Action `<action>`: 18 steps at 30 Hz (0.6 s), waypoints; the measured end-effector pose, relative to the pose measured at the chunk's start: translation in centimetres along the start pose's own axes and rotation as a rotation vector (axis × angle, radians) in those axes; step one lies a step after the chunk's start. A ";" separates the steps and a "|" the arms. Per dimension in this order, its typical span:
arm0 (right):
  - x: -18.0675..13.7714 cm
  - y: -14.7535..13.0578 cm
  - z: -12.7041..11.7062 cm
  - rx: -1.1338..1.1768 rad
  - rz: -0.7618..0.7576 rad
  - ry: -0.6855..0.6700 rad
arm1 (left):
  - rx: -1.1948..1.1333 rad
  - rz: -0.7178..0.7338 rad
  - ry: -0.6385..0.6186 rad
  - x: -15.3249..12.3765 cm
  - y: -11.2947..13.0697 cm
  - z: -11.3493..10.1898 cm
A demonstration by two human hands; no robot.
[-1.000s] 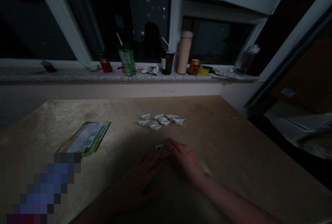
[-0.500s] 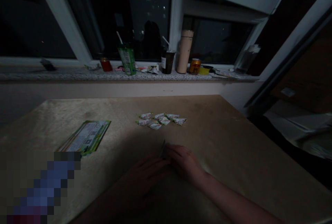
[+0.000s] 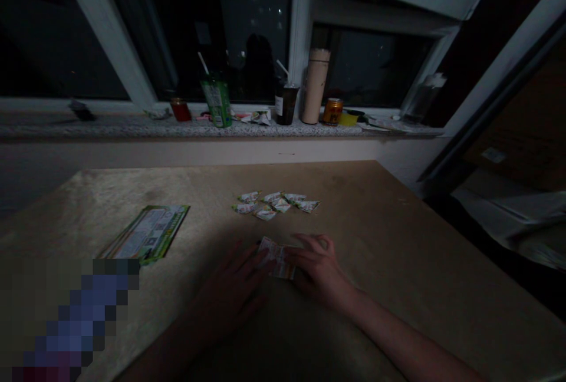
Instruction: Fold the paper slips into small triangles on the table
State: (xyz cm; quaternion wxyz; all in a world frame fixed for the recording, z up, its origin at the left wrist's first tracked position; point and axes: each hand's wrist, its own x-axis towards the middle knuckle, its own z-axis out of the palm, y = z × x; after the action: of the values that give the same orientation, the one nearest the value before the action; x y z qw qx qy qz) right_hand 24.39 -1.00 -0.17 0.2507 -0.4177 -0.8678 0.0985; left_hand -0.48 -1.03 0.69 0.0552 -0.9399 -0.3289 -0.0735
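A small creased piece of printed paper (image 3: pixel 277 256) lies on the table between my hands, with dense print and an orange-brown strip along its lower edge. My left hand (image 3: pixel 232 285) is in deep shadow, its fingers stretched out and the tips touching the paper's left side. On the other side, my right hand (image 3: pixel 319 264) has bent fingers on the right part of the paper and seems to hold it, though the grip is partly hidden. Beyond them sit several folded paper triangles (image 3: pixel 280 204) with green and white print, grouped together.
A fanned stack of green-and-white printed sheets (image 3: pixel 152 231) lies at left on the table (image 3: pixel 367 205), beside a pixelated blue patch. Along the windowsill (image 3: pixel 247 129) stand a green cup (image 3: pixel 216 102), a dark cup (image 3: pixel 286 105), a pink flask (image 3: pixel 315 87) and an orange can (image 3: pixel 332 112).
My hands have moved apart, the left one shifting left with its fingers spreading. The paper, mostly covered and standing on edge before, now lies opened out and shows its print.
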 end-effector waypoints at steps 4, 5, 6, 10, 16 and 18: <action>-0.2 -0.3 -0.9 -0.016 -0.012 -0.073 | -0.063 -0.032 -0.029 -0.5 0.2 0.4; -0.2 -0.2 -1.0 -0.014 -0.021 -0.091 | -0.093 -0.034 -0.042 -0.7 0.3 0.6; -0.3 -0.1 -1.1 -0.012 -0.031 -0.106 | -0.127 -0.037 -0.055 -1.0 0.5 0.8; -0.3 0.6 -0.8 -0.014 -0.076 -0.109 | -0.268 -0.054 -0.105 -1.5 0.8 1.0; -0.3 1.0 -0.6 0.038 -0.145 -0.105 | -0.358 -0.002 -0.138 -1.2 0.7 0.5; -0.2 1.0 -0.7 0.060 -0.140 -0.113 | -0.357 -0.003 -0.141 -1.1 0.7 0.5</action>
State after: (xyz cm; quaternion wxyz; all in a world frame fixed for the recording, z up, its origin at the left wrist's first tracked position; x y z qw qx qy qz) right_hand 25.53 -0.54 -0.05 0.2200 -0.3421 -0.9043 0.1299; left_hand -0.85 -2.16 -0.02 -0.1357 -0.9370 -0.3153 -0.0648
